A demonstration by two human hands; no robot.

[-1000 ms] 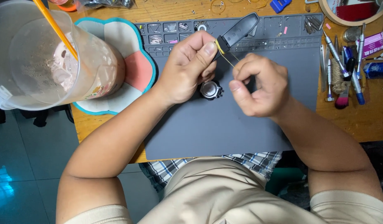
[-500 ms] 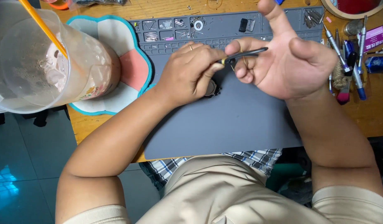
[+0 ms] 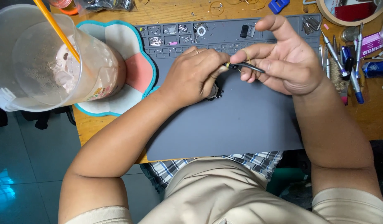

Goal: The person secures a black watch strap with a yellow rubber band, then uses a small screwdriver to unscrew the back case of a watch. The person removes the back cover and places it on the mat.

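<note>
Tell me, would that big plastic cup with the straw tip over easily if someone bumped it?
Probably somewhat. The clear plastic cup looks tall for its base and stands on a flower-shaped coaster at the table's edge, so a nudge might tip it. The pale drink inside likely adds weight low down, steadying it a little. The orange straw leans loose and would shift.
</note>
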